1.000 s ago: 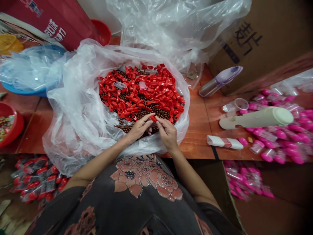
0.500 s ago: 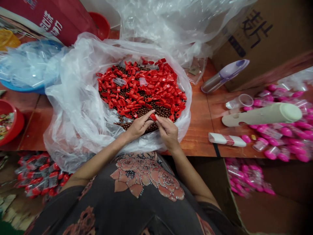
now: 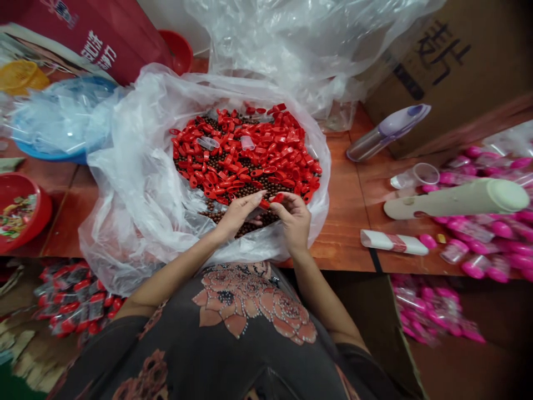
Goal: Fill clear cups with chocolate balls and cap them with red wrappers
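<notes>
The left hand's [image 3: 240, 215] fingers are narrowed on a small red piece [image 3: 264, 204] at their tips; the right hand's [image 3: 295, 222] thumb and forefinger pinch a second red piece [image 3: 277, 198] just beside it. Whether the pieces touch is unclear. Brown beads [image 3: 273, 188] lie below and just beyond the fingers, with heaped red parts [image 3: 283, 141] farther beyond, inside the clear plastic bag [image 3: 137, 183] around them.

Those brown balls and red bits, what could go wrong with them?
The small red pieces at the fingers of the left hand and right hand might slip and drop into the pile. The brown balls are loose and look round, so some could roll out if a tug pulled down the soft, crumpled plastic bag around them.
</notes>
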`<move>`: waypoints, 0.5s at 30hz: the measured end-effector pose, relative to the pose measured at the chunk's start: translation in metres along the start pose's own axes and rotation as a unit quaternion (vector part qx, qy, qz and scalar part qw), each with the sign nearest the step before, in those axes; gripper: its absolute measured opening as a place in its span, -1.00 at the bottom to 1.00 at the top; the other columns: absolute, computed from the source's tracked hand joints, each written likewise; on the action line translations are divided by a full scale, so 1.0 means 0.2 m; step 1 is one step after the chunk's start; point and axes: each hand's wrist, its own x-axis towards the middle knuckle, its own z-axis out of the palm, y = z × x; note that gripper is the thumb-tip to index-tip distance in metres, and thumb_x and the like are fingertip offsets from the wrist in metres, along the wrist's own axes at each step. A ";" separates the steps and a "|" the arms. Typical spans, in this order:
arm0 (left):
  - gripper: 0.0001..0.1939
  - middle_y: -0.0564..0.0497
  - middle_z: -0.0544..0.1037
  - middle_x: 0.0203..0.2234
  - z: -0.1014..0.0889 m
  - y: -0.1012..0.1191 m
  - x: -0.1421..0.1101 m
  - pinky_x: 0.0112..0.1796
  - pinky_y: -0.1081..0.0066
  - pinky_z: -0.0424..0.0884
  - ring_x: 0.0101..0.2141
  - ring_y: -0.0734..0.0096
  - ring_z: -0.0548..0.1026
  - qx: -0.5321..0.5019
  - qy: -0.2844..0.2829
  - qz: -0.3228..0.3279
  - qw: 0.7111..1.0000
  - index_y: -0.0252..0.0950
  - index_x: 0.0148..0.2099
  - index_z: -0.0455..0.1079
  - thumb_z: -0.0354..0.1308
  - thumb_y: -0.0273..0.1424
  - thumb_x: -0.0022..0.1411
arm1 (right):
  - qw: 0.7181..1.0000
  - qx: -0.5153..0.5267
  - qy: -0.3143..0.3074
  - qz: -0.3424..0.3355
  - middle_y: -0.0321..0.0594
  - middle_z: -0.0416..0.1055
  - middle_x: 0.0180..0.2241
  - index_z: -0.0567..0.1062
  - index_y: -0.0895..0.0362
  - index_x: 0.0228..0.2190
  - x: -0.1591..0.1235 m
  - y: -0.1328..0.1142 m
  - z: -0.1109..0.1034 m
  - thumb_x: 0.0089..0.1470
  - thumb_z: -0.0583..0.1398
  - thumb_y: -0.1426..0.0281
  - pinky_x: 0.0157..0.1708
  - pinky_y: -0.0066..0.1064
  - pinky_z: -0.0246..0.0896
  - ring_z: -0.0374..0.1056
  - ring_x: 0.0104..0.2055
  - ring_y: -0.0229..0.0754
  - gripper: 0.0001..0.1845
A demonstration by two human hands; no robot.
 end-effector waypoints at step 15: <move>-0.40 -0.01 0.41 -0.67 0.01 0.00 0.01 -0.59 0.51 0.24 -0.65 0.53 0.33 -0.018 -0.019 -0.060 0.998 -0.35 -0.42 0.40 -0.03 0.12 0.25 | 0.911 -0.304 -0.162 -0.226 0.05 0.37 0.03 0.13 0.15 0.21 0.00 -0.08 0.03 0.05 0.23 0.04 -0.03 -0.03 0.21 0.30 0.02 0.13 -0.18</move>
